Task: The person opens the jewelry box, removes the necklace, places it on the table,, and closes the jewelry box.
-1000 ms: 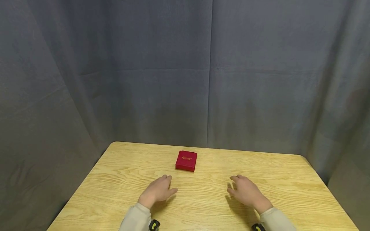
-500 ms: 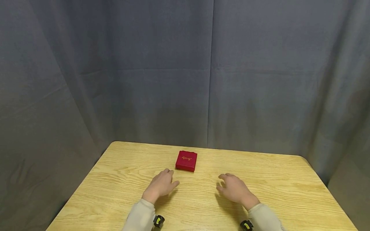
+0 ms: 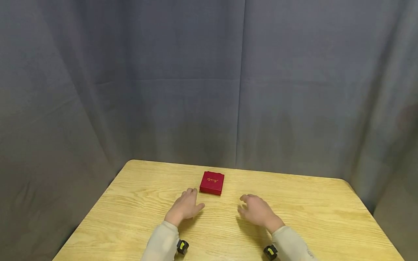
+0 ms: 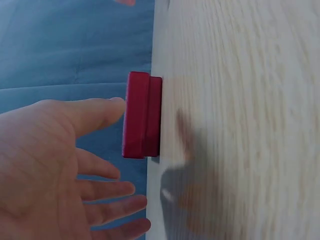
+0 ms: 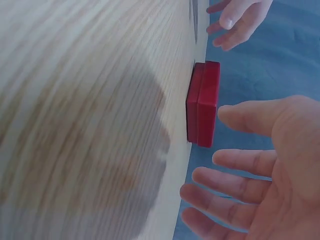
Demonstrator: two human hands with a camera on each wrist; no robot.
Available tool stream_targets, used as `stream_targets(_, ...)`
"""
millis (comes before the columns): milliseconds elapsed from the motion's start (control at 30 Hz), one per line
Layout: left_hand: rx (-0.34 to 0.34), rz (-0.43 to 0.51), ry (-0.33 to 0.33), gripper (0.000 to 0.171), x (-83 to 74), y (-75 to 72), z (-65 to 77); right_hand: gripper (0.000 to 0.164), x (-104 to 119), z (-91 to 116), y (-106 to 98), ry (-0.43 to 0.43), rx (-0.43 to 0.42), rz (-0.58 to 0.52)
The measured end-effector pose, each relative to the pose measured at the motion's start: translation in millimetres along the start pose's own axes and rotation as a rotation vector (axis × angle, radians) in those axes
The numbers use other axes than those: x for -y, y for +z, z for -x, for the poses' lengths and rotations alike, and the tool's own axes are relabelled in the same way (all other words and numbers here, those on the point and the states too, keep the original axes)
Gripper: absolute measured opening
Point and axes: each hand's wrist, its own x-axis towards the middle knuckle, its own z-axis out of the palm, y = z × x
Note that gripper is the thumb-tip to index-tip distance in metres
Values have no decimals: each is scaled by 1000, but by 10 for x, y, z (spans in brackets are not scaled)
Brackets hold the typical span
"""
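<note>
A small red box (image 3: pixel 212 183) with gold script on its lid lies toward the far side of the wooden table. Just in front of it and to its left is my left hand (image 3: pixel 184 206), held above the tabletop with fingers spread and nothing in them. My right hand (image 3: pixel 258 210) hovers to the right of the box and nearer me, fingers loosely bent and holding nothing. From the side, the red box (image 4: pixel 141 115) shows a lid a little wider than its base. The right wrist view also has the red box (image 5: pixel 203 104), beyond the right thumb.
The light wood table (image 3: pixel 310 206) has rounded far corners. Grey curtains (image 3: pixel 183 90) hang behind it and along both sides. Each wrist carries a dark strap device, such as the left one (image 3: pixel 182 247).
Both hands have moved forward, and the right hand has also come left, toward the box. The box has stayed in its place on the table.
</note>
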Motion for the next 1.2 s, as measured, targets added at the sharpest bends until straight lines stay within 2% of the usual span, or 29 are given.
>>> stream_targets(167,9,3,-21,71,26,35,-73,31,30,-75,59,-24,3,-3)
stream_targets(367,11,15,-4,73,64,87,-174,28,50,-184,119,-39,-3,22)
stream_targets(767,22,12,50,67,142,122,-359,39,59,-416,303,-96,-50,59)
stream_targets(1033,-4,13,77,63,145,179,-460,43,118,-498,388,-77,-50,82)
stream_targets(1200,-11,-10,82,62,129,203,-525,53,168,-567,421,-70,-60,83)
